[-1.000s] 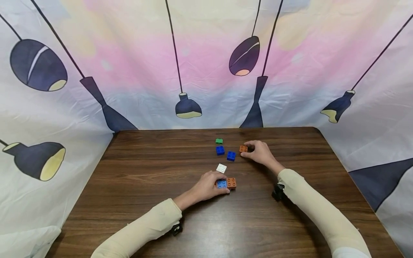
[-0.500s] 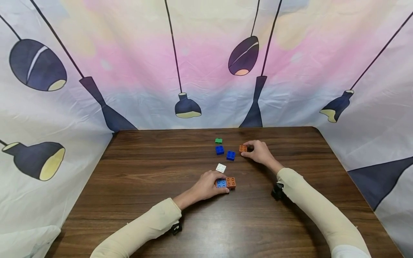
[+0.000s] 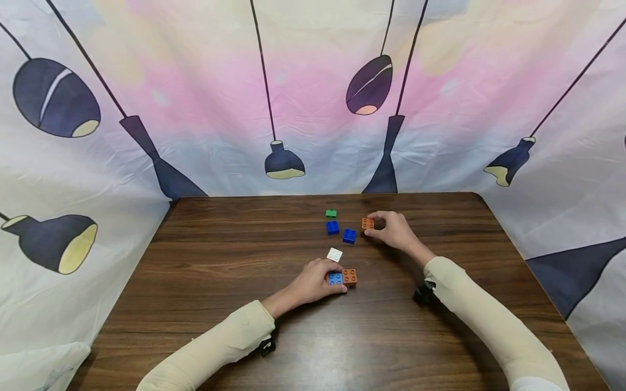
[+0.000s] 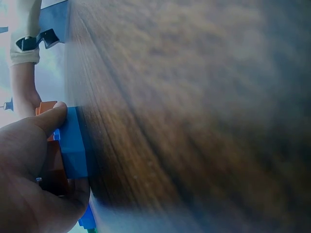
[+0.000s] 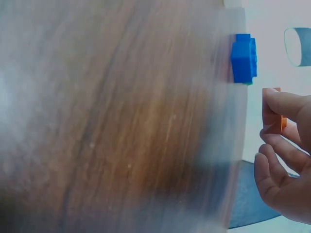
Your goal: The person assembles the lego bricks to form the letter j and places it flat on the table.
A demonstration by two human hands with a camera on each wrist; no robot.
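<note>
My left hand (image 3: 313, 282) grips a small group of joined toy building bricks, thumb on the near side and fingers on the far side. A light blue brick (image 3: 335, 278) and an orange brick (image 3: 349, 277) show in it from above. In the left wrist view, a blue brick (image 4: 75, 145) lies lowest, by the tabletop, and my fingers partly hide the rest. Farther back, my right hand (image 3: 393, 231) pinches a single orange brick (image 3: 368, 224) between thumb and fingers. The right wrist view shows this orange brick (image 5: 272, 111) raised off the table.
Two dark blue bricks (image 3: 349, 235) stand just left of my right hand, with a green brick (image 3: 331, 214) behind them. A white brick (image 3: 335, 254) lies just beyond my left fingers. A printed cloth (image 3: 313, 98) hangs behind the wooden table (image 3: 220, 244).
My right hand has lifted the orange brick slightly from the tabletop. The left hand and its joined bricks stay in place.
</note>
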